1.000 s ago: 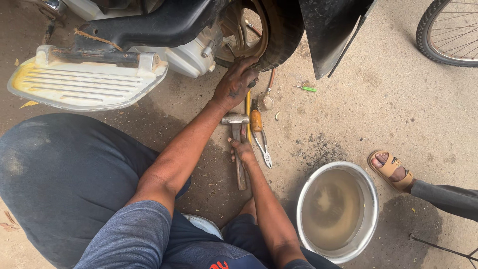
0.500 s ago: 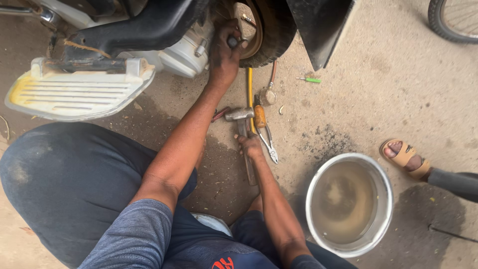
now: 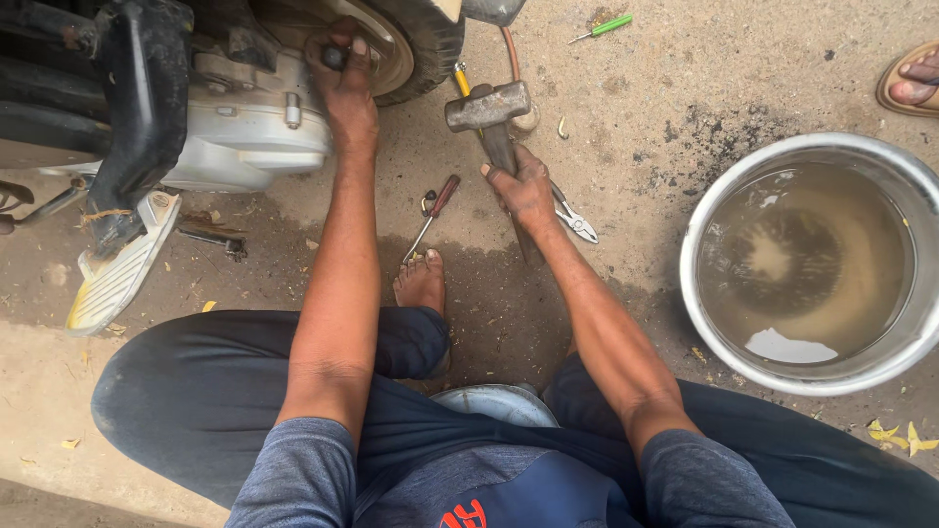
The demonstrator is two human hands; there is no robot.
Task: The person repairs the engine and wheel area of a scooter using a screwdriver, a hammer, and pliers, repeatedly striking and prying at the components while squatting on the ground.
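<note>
Steel-headed hammer (image 3: 489,108) held raised, head up; handle gripped.

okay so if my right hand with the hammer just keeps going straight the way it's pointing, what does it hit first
Probably the black rubber tyre of the scooter's rear wheel: the right hand aims its grey steel-headed hammer up toward it. Depth is unclear.

Roadside repair spot: scooter wheel (image 3: 411,44), scattered pliers (image 3: 572,217), dirt ground.

The scooter's engine case (image 3: 245,127) and wheel (image 3: 411,44) stand at the far left, with the footboard (image 3: 117,269) nearer and left of them. The hammer (image 3: 494,122) is right of the wheel, the pliers (image 3: 572,220) just right of it, and the screwdriver (image 3: 433,215) between hammer and bare foot (image 3: 421,284). The water basin (image 3: 807,264) sits on the ground at the right, a sandalled foot (image 3: 910,83) beyond it.
</note>
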